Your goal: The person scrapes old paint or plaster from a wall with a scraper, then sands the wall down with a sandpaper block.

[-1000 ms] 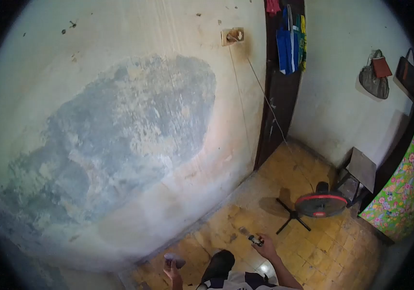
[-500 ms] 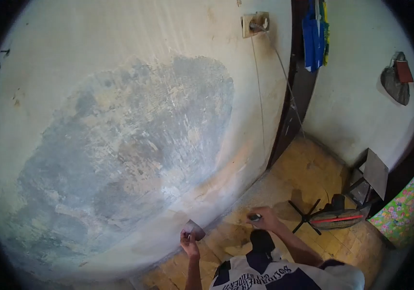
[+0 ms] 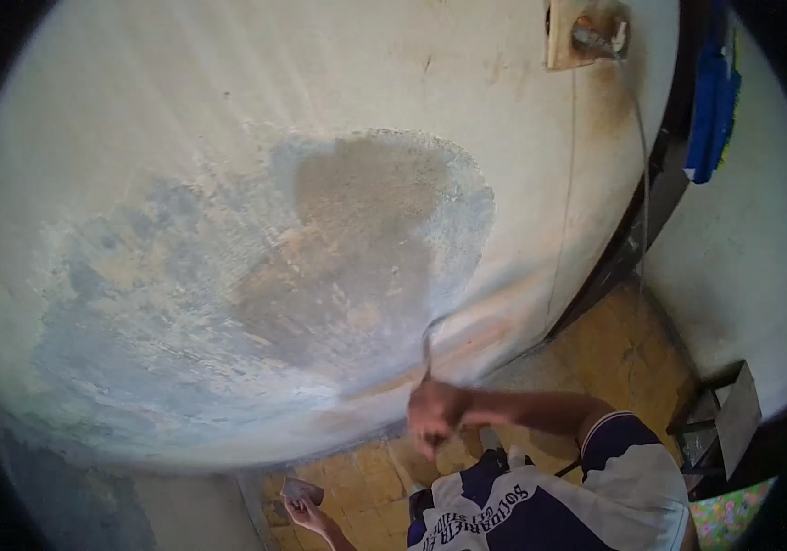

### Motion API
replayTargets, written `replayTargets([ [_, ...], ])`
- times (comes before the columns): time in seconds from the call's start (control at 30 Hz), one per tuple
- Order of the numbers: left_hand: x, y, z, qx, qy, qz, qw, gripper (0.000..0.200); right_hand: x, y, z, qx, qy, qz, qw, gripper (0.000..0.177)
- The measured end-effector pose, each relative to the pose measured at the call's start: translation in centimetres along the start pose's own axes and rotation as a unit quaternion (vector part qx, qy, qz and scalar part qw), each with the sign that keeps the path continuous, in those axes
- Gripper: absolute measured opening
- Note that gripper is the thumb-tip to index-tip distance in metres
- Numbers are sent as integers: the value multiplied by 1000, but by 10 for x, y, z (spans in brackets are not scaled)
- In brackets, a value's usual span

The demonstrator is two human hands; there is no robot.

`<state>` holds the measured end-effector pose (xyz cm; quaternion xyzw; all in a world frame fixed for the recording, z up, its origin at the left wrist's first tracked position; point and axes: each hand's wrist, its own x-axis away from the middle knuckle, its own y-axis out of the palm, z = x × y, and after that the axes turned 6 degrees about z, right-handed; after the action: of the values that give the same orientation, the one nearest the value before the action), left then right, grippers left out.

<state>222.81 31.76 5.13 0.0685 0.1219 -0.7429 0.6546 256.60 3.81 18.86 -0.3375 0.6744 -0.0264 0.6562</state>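
Note:
My right hand [image 3: 435,413] is closed round the handle of a thin scraper [image 3: 428,344], whose blurred blade end is at the wall just right of the grey patch. Low in the view, my left hand [image 3: 306,512] grips a flat grey-brown plate [image 3: 303,490] near its edge, held over the tiled floor and apart from the wall. The wall [image 3: 118,119] carries a large rough patch [image 3: 347,266] of grey, with brownish areas and a paler surround.
A socket with a plug [image 3: 595,35] is at the upper right, its cable [image 3: 643,156] hanging down. A blue bag [image 3: 710,115] hangs beyond the dark door frame. A small dark stand [image 3: 733,418] is at the lower right on the yellow tiled floor [image 3: 595,344].
The view has shifted. My right hand has come up to the wall with the scraper. My left hand sits lower and farther left, still with the plate.

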Motion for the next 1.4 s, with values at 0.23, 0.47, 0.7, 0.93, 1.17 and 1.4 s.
replayTargets([
  [0.23, 90, -1, 14, -51, -74, 53, 995, 46, 3, -37, -26, -11, -68, -1, 998, 42],
  [0.47, 108, 17, 18, -60, -84, 53, 993, 46, 7, -26, -29, -14, -104, -14, 994, 46],
  [0.7, 93, 17, 49, -41, -90, 18, 995, 43, 24, -17, -1, -5, 3, -65, 998, 42],
  [0.93, 67, 29, 81, -24, -23, -1, 999, 53, 88, 26, -70, 70, 258, -50, 962, 39],
  [1.17, -8, 63, 86, 54, 32, -174, 983, 66, 105, 44, -139, 37, 480, -117, 868, 35],
  [1.4, -32, 143, 242, -4, 495, -230, 838, 16, 92, 31, -173, 66, 644, 37, 762, 45],
])
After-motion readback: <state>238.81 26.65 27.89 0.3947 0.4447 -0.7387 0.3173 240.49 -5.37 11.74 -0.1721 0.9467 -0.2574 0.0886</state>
